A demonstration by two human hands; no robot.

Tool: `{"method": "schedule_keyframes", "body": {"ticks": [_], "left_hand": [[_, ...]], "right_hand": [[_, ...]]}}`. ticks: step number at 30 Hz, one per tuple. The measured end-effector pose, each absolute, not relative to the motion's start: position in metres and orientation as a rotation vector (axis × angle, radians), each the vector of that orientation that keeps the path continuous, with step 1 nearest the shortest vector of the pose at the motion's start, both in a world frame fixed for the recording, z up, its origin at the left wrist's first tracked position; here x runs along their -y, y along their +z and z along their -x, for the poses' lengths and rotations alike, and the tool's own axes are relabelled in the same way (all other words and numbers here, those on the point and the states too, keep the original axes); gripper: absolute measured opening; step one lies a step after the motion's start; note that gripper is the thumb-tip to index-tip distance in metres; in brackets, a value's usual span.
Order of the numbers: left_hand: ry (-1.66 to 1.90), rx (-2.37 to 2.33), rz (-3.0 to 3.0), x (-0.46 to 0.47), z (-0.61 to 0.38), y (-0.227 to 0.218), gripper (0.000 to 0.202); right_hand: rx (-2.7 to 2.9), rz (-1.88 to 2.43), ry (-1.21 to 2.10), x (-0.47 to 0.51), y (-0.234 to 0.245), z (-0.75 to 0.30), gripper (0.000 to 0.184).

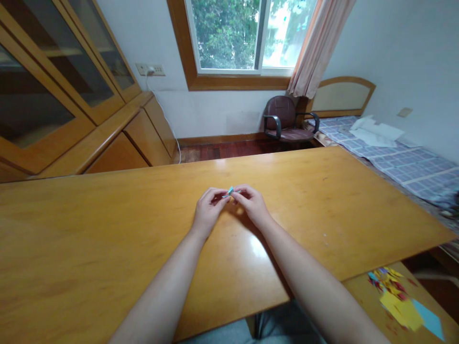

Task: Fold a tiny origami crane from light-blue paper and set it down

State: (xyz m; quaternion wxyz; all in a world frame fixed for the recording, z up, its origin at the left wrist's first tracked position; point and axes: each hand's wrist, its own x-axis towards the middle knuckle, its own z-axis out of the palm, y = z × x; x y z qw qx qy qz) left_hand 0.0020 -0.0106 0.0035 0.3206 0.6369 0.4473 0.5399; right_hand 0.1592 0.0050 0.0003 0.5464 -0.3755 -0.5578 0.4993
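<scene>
Just above the wooden table [143, 229], my two hands meet at a small piece of folded light-blue paper [231, 190]. My left hand [210, 206] pinches its left side between thumb and fingers. From the other side, my right hand [251, 200] grips the paper's right edge, also thumb against fingers. Most of the paper is covered by my fingertips; only a small upright flap and thin edges show, so its full folded shape is hidden.
On a lower surface at the right lie yellow paper [401, 310], a light-blue sheet [428, 317] and a heap of small coloured paper pieces [389, 282]. Beyond the table are a brown armchair [283, 117], a bed [394, 148] and a glass-fronted cabinet [82, 119].
</scene>
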Motion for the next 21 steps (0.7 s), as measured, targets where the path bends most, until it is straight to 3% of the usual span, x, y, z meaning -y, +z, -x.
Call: {"method": "schedule_keyframes", "body": {"ticks": [7,15,21], "left_hand": [[1.423,-1.162,-1.582,0.0098,-0.001,0.0017,0.017],[1.468,-1.149,-1.554,0.0094,-0.0019,0.0002,0.015],[1.48,-1.17,-1.526,0.009,-0.0025,-0.0012,0.018]], "right_hand": [[1.318,0.868,1.252,-0.0073,-0.0005,-0.159,0.022],[1.498,0.884,1.011,-0.0083,-0.004,-0.1628,0.013],[1.478,0.827,1.053,-0.0069,-0.0031,-0.1626,0.01]]}}
